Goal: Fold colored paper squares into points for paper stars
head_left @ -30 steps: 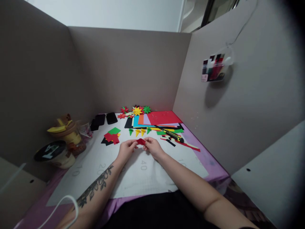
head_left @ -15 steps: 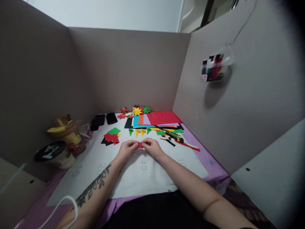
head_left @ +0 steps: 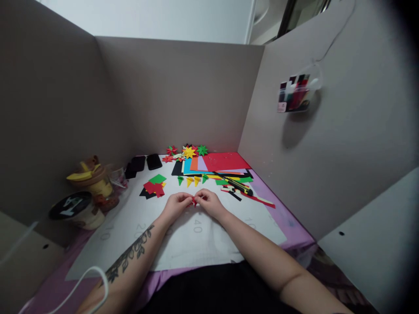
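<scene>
Between my fingertips is a small folded piece of red paper (head_left: 194, 202). My left hand (head_left: 178, 204) pinches it from one side, and my right hand (head_left: 209, 202) pinches it from the other. Both hands are just above the white sheet, and the fingers hide part of the fold. Beyond them stand several small folded paper points: green (head_left: 180, 180) and yellow (head_left: 190, 182) ones in a row. To the left lies a loose pile of paper squares, with a red square (head_left: 158, 189) and a green square (head_left: 157, 179) on top.
Stacked coloured sheets (head_left: 225, 161) and folded paper stars (head_left: 189, 152) lie at the back. A yellow-and-black utility knife (head_left: 240, 188) rests by paper strips on the right. Pots (head_left: 93, 183), a lidded tub (head_left: 73, 207) and a black phone-like slab (head_left: 154, 162) are at left.
The red paper has shifted slightly between my fingertips and shows a more pointed shape. Both hands stay in nearly the same place; the view has moved a little.
</scene>
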Action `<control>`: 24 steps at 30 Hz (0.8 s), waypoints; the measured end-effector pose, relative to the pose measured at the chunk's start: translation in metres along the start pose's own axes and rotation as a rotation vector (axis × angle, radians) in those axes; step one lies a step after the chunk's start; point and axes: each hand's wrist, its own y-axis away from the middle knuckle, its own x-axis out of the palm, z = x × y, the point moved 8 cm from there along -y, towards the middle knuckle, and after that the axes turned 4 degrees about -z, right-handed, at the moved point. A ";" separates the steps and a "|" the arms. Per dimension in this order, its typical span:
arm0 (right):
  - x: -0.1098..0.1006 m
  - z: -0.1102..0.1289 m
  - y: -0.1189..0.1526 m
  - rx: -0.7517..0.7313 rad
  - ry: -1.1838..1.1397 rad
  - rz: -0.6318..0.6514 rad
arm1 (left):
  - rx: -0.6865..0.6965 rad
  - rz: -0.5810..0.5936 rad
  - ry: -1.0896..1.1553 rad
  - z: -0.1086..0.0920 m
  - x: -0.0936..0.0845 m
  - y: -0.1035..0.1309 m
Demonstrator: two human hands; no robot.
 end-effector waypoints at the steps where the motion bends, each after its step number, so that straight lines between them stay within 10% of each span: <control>1: 0.000 0.001 0.000 -0.005 0.003 0.001 | 0.001 0.001 -0.003 0.001 0.000 0.000; 24: 0.001 0.003 0.002 0.047 -0.008 0.020 | 0.061 0.006 -0.114 -0.004 -0.001 0.002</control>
